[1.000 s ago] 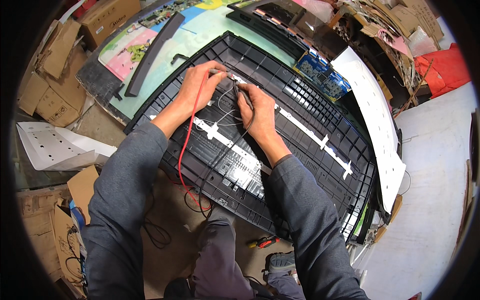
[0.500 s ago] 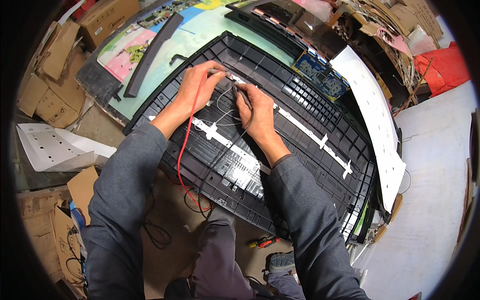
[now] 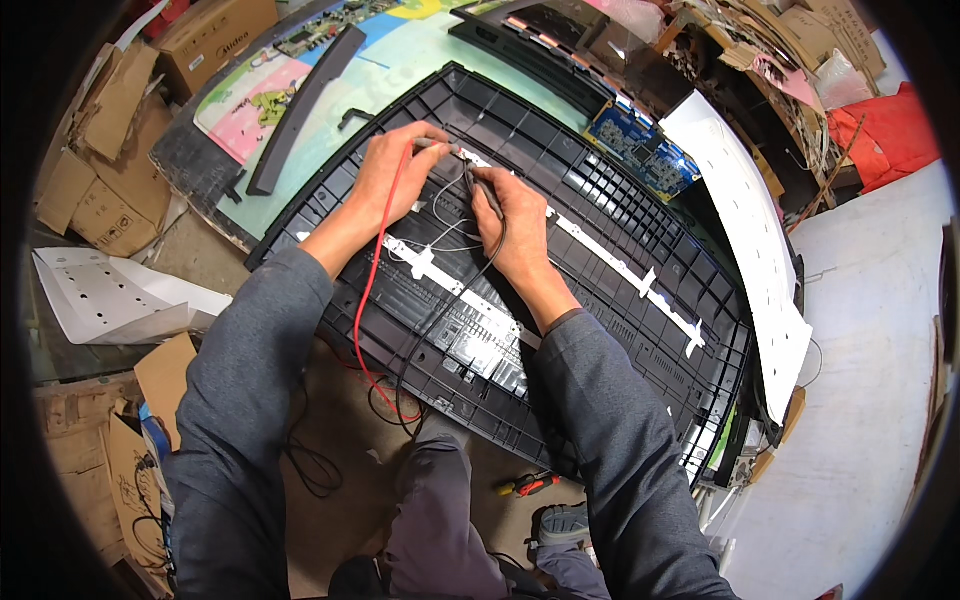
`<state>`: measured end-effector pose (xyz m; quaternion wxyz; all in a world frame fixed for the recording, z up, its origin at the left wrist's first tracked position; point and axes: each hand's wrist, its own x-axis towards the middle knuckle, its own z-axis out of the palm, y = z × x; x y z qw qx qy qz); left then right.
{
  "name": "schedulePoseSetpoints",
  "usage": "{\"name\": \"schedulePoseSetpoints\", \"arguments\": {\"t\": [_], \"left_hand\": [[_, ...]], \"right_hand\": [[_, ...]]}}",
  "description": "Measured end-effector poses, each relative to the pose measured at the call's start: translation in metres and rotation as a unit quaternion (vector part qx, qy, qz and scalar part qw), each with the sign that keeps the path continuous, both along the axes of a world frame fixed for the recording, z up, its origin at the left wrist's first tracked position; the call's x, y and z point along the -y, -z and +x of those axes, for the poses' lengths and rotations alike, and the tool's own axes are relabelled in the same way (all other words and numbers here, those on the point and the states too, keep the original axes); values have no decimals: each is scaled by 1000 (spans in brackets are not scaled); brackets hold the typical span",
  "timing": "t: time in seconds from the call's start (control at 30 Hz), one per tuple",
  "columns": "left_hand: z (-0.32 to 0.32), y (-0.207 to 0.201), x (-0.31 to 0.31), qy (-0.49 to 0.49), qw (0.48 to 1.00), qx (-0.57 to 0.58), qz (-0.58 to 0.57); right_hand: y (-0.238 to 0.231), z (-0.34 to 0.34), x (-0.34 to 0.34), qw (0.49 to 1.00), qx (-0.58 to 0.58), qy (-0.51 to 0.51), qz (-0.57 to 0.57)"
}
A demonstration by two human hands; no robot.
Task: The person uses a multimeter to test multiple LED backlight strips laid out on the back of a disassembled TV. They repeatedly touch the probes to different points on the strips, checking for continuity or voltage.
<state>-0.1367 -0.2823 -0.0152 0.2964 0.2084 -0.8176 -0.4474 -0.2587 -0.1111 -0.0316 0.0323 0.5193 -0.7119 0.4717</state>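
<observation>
A large black plastic TV back panel lies in front of me, carrying white LED strips. Pinched in my left hand is a test probe on a red lead. Its tip points at the left end of the farther LED strip. My right hand is closed on another probe with a black lead, its tip beside the same strip. Whether the tips touch metal is too small to tell. Thin pale wires run toward the nearer LED strip.
Beyond the panel, a black bar lies on the covered table. A blue circuit board and a perforated white sheet are on the right. Cardboard boxes stand far left. Red-and-yellow-handled tools lie on the floor near my foot.
</observation>
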Motion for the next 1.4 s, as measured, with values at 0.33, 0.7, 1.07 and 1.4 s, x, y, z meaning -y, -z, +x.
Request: {"name": "schedulePoseSetpoints", "arguments": {"t": [0.33, 0.7, 1.07, 1.4], "left_hand": [[-1, -2, 0, 2, 1000, 16, 4], [0, -1, 1, 7, 1000, 4, -2], [-2, 0, 2, 0, 1000, -30, -9], [-5, 5, 3, 4, 999, -40, -7]], "right_hand": [[3, -1, 0, 1000, -3, 1, 0], [0, 0, 0, 1000, -22, -3, 16], [7, 4, -1, 994, -78, 4, 72], [4, 5, -2, 991, -111, 5, 74]]}}
